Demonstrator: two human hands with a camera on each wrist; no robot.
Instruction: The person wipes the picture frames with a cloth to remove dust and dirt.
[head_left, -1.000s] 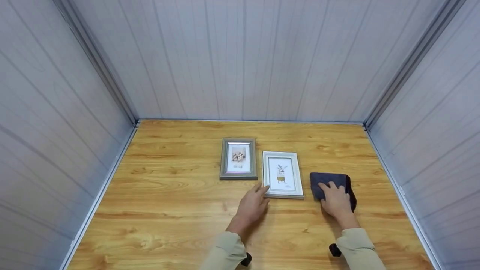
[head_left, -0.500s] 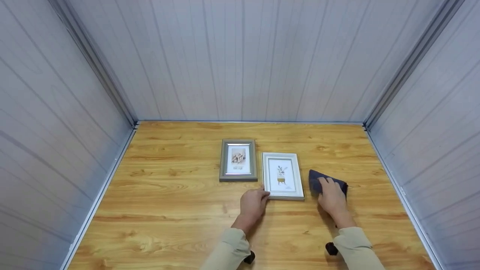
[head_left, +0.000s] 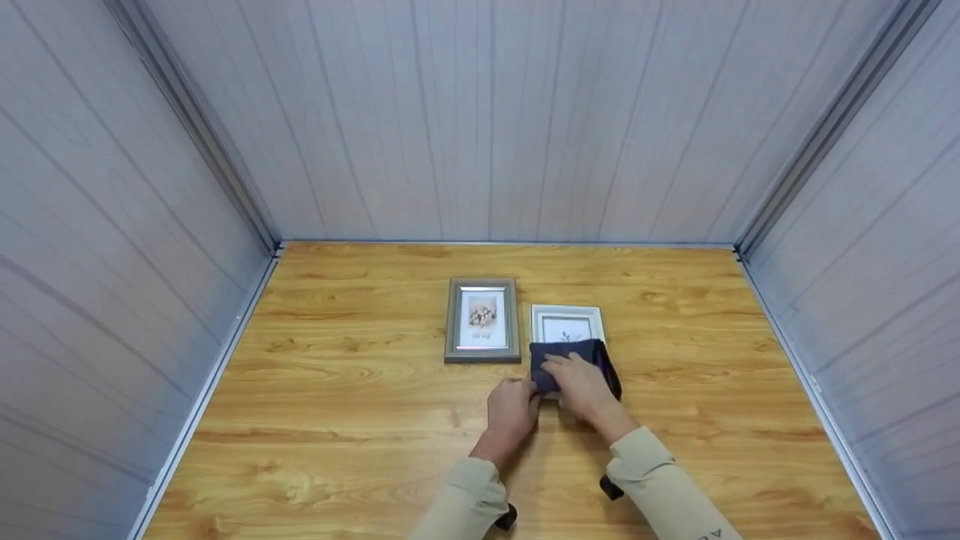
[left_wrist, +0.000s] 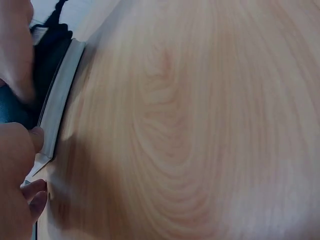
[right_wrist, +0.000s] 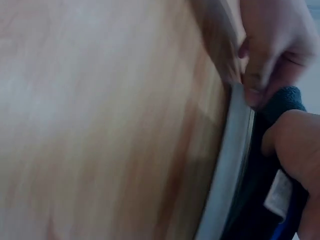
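A white picture frame (head_left: 537,322) lies face up, its lower part covered by a folded dark blue cloth (head_left: 541,377). At the frame's near left corner, my left hand (head_left: 511,412) pinches the rim; the left wrist view has the thumb on the frame's edge (left_wrist: 60,100) and fingers curled below the corner. Spread over the cloth, my right hand (head_left: 583,384) holds it and presses it onto the frame. The right wrist view catches a white tag (right_wrist: 279,192) on the cloth. Most of the frame's plant picture is hidden.
Left of the white frame, a grey picture frame (head_left: 482,321) with a flower picture lies flat. The wood-patterned tabletop (head_left: 337,420) is bordered by pale panels (head_left: 480,120) at the back and both sides.
My right hand has picked up the cloth from the table on the right and brought it left onto the white frame. My left hand has closed its grip on the frame's corner.
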